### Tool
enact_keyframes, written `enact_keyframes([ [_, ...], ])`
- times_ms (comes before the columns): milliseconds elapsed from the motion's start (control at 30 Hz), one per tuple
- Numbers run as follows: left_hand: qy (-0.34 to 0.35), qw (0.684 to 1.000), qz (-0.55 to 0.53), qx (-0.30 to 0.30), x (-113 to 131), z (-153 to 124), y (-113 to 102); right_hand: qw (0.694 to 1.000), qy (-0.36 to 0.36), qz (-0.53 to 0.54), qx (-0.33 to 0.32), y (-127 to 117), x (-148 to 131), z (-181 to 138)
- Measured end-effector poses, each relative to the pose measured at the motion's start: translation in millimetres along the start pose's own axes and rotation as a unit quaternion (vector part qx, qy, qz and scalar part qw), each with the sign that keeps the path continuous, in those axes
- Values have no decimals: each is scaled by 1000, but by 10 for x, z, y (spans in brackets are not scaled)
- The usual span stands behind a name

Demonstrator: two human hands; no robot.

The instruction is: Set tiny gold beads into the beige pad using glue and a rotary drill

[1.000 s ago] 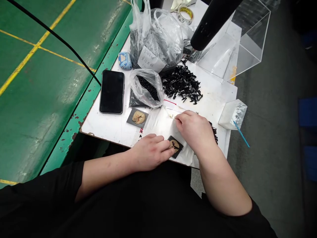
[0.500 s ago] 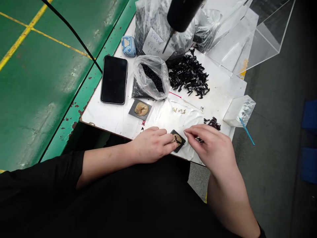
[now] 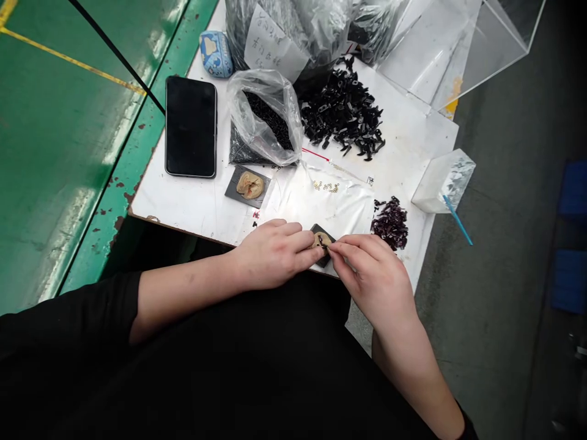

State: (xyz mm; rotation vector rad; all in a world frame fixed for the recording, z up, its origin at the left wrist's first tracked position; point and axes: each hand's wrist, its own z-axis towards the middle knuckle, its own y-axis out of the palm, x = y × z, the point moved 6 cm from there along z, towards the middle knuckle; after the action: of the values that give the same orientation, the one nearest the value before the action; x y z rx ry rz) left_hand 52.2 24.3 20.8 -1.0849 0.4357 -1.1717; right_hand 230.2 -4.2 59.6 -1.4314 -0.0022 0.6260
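A small dark block with a tan putty-like lump on top lies at the table's near edge. A tiny dark part rests on the lump. From the left, my left hand has its fingers closed against the block and lump; its thumb is hidden. My right hand comes from the right with thumb and forefinger pinched over the lump. A small dark piece shows at those fingertips, too small to name. Beyond the block, several tiny gold rings lie on a white plastic sheet.
Near my right hand sits a pile of dark reddish parts. Farther back are a heap of black parts, an open bag of black pieces, a phone and a second putty block. A white box stands right.
My right hand has moved left and down onto the putty lump, its fingertips now meeting my left fingers. The camera view has shifted, uncovering the reddish pile. My left hand keeps its place at the block.
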Motion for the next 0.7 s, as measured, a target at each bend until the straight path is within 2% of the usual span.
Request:
enact_keyframes([
  [467, -2, 1000, -8, -3, -2, 1, 0, 999, 29, 28, 17, -17, -3, -90],
  [600, -4, 1000, -11, 5, -3, 4, -17, 997, 36, 36, 58, -157, 12, -33],
  [700, -9, 1000, -16, 4, -13, -1, -8, 994, 42, 35, 94, -375, 48, 115],
])
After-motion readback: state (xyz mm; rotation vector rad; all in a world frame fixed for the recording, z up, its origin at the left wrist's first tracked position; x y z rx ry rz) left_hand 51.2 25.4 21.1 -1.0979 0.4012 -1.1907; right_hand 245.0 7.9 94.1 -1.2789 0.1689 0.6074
